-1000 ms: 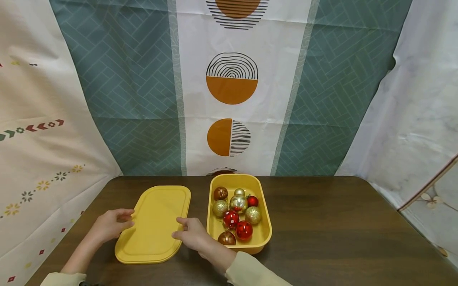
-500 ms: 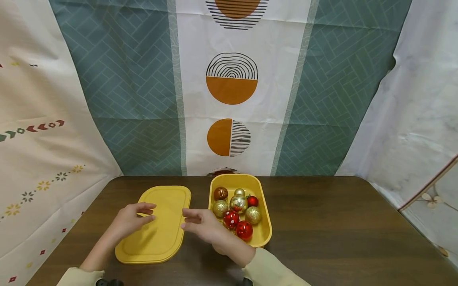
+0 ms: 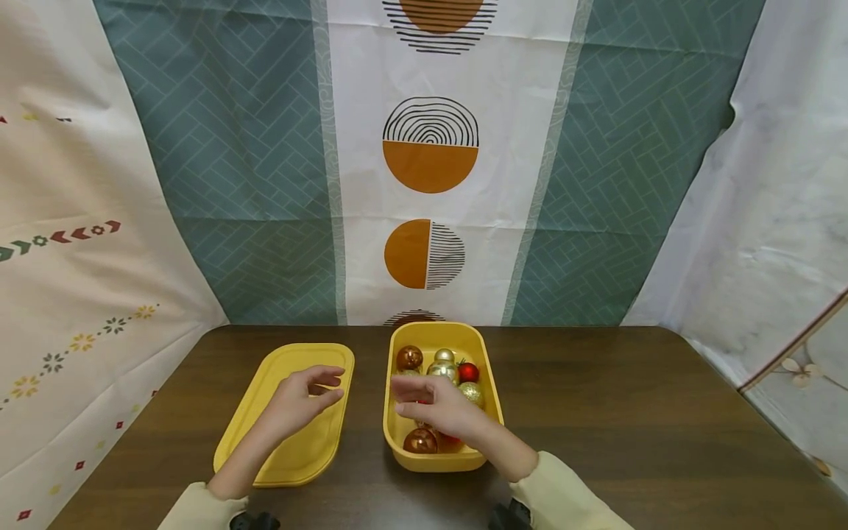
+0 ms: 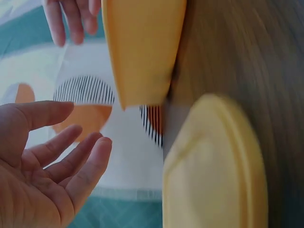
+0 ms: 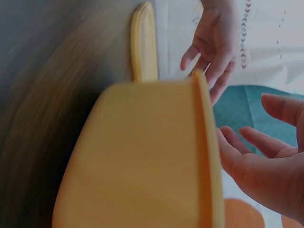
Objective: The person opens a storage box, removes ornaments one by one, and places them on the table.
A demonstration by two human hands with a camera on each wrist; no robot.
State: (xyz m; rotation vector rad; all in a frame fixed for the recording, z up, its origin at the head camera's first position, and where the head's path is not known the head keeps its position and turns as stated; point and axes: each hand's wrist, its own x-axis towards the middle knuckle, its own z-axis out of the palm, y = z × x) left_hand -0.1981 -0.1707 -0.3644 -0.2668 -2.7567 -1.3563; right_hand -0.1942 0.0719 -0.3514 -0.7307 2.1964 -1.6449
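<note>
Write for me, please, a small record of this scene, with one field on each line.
Left hand: over the yellow lid, holding nothing
Right hand: over the yellow box, holding nothing
Lid position: flat on the dark table, left of the box, apart from it
Box state: uncovered
Contents: red, gold and brown balls, some hidden
Background: patterned cloth

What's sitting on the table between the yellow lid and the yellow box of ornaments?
Just bare, dark tabletop: the head view shows nothing lying in the narrow strip between the yellow lid and the yellow box.
</note>
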